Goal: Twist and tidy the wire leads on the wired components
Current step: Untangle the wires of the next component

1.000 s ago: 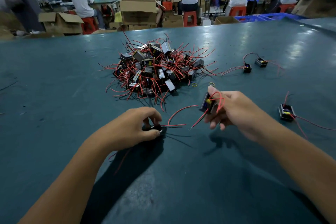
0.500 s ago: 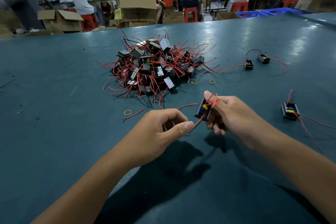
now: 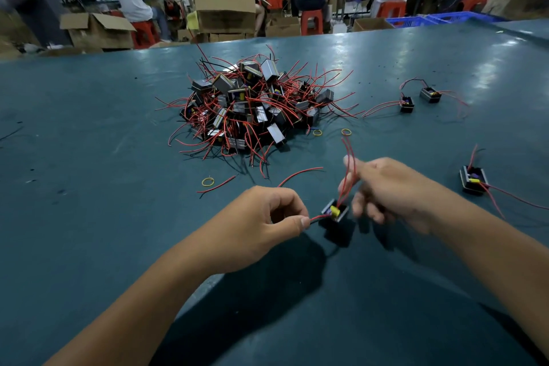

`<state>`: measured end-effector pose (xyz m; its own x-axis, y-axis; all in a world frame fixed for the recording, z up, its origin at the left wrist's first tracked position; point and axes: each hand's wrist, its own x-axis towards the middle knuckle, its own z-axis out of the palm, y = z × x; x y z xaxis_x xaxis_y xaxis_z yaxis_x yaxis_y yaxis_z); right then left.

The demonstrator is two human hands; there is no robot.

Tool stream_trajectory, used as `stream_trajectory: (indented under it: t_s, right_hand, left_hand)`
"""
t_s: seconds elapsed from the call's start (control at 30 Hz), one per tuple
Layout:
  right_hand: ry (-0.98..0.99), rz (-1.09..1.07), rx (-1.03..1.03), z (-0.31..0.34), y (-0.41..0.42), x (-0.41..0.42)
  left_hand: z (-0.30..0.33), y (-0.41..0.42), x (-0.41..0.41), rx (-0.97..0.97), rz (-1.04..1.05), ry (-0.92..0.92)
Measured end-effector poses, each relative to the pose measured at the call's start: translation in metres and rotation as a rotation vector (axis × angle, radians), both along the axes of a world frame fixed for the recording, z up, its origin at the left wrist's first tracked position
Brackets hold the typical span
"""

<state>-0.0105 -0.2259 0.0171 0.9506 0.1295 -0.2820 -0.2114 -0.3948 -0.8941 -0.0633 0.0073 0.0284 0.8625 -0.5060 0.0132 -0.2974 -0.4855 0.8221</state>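
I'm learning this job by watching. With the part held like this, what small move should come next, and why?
Probably roll the right hand's fingertips to twist the two red leads together. They rise side by side from the component and do not look wound yet, though blur hides detail. The left hand already pinches the short lead on the other side, which steadies the part.

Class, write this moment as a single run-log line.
left hand: pinches lead | right hand: holds two red leads, blurred | component: between hands, off table | pile: untouched
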Motion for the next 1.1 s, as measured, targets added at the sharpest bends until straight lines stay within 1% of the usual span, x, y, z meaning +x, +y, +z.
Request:
stream_trajectory:
  t_s: [0.07, 0.13, 0.17, 0.23, 0.27, 0.3, 0.33, 0.37, 0.4, 0.43, 0.47, 0.57, 0.6, 0.67, 0.73, 0.87, 1.1]
  right_hand:
    - [-0.172, -0.190, -0.075, 0.006, -0.009, 0.009]
    - [-0.428, -0.355, -0.196, 0.014, -0.017, 0.014]
    - [-0.588, -0.404, -0.219, 0.018, -0.019, 0.011]
    - [-0.994, -0.419, -0.221, 0.028, -0.017, -0.004]
    - [-1.196, -0.368, -0.225, 0.034, -0.011, -0.016]
    - [-1.365, -0.262, -0.233, 0.037, -0.002, -0.030]
    - [-1.497, -0.092, -0.237, 0.038, 0.009, -0.044]
    - [-1.573, 0.111, -0.244, 0.037, 0.020, -0.056]
    - [-1.579, 0.302, -0.259, 0.032, 0.031, -0.062]
    - [-1.520, 0.436, -0.283, 0.027, 0.040, -0.064]
    - [-1.415, 0.484, -0.310, 0.022, 0.048, -0.063]
    - [-1.026, 0.380, -0.344, 0.012, 0.047, -0.048]
    - [-0.931, 0.355, -0.341, 0.010, 0.042, -0.042]
    - [-0.813, 0.337, -0.356, 0.006, 0.031, -0.031]
    - [-0.726, 0.386, -0.405, 0.005, 0.020, -0.023]
    - [-0.616, 0.580, -0.492, 0.007, 0.010, -0.016]
    - [-0.648, 0.626, -0.538, 0.009, 0.010, -0.018]
  left_hand:
    - [-0.002, -0.001, 0.000, 0.082, -0.003, -0.021]
    - [-0.003, -0.002, 0.000, 0.133, -0.003, -0.050]
    - [-0.003, -0.002, 0.000, 0.154, -0.001, -0.065]
    - [-0.003, -0.002, 0.000, 0.192, -0.001, -0.092]
    - [-0.003, -0.002, 0.000, 0.200, -0.009, -0.101]
    - [-0.003, -0.002, 0.000, 0.197, -0.019, -0.106]
    - [-0.002, -0.002, 0.000, 0.189, -0.032, -0.112]
    - [-0.001, -0.002, 0.000, 0.176, -0.047, -0.127]
    - [0.000, -0.002, 0.000, 0.158, -0.061, -0.148]
    - [-0.001, -0.002, 0.000, 0.144, -0.070, -0.166]
    - [-0.001, -0.002, 0.001, 0.142, -0.074, -0.175]
    - [-0.005, 0.000, 0.004, 0.200, -0.066, -0.172]
    - [-0.005, 0.001, 0.005, 0.230, -0.067, -0.188]
    - [-0.004, 0.000, 0.005, 0.252, -0.066, -0.200]
    - [-0.003, 0.001, 0.005, 0.242, -0.059, -0.188]
    - [-0.004, 0.004, 0.007, 0.219, -0.040, -0.174]
    - [-0.006, 0.004, 0.008, 0.186, -0.015, -0.169]
